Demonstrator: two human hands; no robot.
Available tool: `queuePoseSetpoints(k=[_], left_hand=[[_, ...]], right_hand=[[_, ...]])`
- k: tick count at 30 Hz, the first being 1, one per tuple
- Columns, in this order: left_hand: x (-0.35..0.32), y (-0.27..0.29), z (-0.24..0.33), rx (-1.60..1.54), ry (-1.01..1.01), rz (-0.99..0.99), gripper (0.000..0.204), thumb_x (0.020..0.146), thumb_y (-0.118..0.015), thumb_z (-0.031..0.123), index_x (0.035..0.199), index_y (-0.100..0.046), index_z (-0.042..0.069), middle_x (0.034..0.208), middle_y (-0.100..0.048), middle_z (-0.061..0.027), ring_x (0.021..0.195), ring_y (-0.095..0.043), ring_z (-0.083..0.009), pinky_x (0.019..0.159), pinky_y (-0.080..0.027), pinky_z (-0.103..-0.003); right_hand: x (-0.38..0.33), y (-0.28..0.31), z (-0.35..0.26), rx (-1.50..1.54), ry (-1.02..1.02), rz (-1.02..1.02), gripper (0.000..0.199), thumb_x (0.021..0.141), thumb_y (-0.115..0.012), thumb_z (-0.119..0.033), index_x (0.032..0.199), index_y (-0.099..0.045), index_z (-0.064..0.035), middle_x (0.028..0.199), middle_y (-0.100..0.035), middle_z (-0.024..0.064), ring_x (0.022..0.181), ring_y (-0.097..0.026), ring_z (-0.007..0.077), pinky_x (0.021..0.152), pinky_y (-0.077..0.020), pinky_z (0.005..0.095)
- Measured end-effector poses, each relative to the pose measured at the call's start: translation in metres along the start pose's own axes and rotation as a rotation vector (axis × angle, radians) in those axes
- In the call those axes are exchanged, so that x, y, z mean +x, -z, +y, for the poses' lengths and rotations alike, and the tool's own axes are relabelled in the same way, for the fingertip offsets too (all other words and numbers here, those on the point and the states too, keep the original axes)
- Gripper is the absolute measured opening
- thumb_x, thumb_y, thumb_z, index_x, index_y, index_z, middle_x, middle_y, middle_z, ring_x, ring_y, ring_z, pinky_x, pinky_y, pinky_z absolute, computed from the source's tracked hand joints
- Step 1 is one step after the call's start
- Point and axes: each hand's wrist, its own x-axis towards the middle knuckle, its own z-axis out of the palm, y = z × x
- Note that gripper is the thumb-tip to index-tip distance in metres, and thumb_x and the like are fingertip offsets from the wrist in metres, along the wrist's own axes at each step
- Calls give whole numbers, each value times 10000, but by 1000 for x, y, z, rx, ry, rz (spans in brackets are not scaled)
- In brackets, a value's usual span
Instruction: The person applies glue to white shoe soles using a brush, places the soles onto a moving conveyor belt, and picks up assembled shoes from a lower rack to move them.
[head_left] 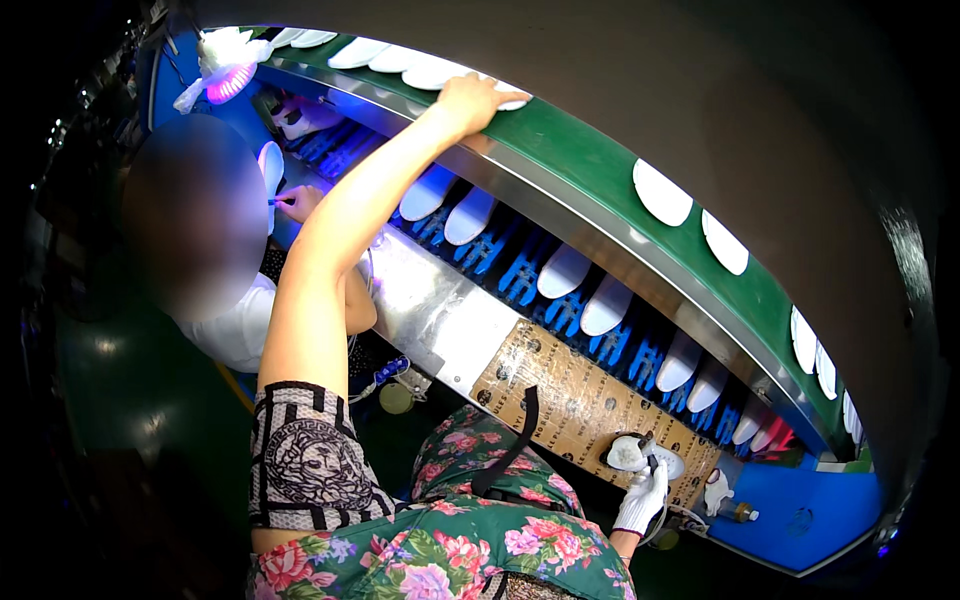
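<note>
My bare left hand (pixel 468 103) reaches up to the green belt. Its fingers close over a white shoe sole (pixel 513 101), whose rounded end shows beside the fingertips. Several white soles (pixel 363 53) lie in a row just left of it. My right hand (pixel 643 500), in a white knitted glove, is low on the right above the cardboard-covered ledge. Its fingers are closed around a small dark-handled tool, whose kind I cannot make out. By its fingertips stand a small pot with white contents (pixel 627 454) and a white sole (pixel 669 463), partly hidden by the hand.
Below the green belt (pixel 580 165), blue holders (pixel 520 278) on a lower line carry several white soles (pixel 565 271). A metal ledge (pixel 440 310) runs in front. To the left a co-worker's hand (pixel 298 203) works beside an upright sole (pixel 270 165). A small bottle (pixel 742 512) lies far right.
</note>
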Motion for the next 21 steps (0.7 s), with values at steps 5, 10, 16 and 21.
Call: queuePoseSetpoints(k=[5,10,16,21], left_hand=[[3,26,-42,-363,301,232,451,957,-486,387,1296,-592,109,1244,-632,-131,1146,-594,-326,924,-491,-434],[12,7,-69,-239,460,381,400,938,-489,328,1252,-623,119,1224,-644,-105,1164,-570,-303,941,-459,-432],[10,-39,-82,-39,549,355,352,915,-493,256,1200,-659,132,1199,-657,-73,1185,-543,-276,962,-421,-430],[-16,-29,-63,126,505,68,292,895,-500,206,1073,-730,180,1137,-673,-32,1120,-542,-314,933,-405,-414]], right_hand=[[5,8,-5,-20,18,62,328,950,-589,-142,1238,-568,13,1071,-655,65,763,-584,96,566,-438,185],[3,4,-16,4,-10,66,274,949,-591,-142,1185,-591,-3,1047,-665,49,740,-579,89,560,-441,185],[11,5,-19,33,8,36,250,954,-599,-178,1161,-618,-39,1081,-671,51,773,-600,88,562,-482,165],[30,28,-14,47,-2,66,277,945,-596,-150,1190,-598,-21,1128,-661,64,849,-626,106,615,-500,155]])
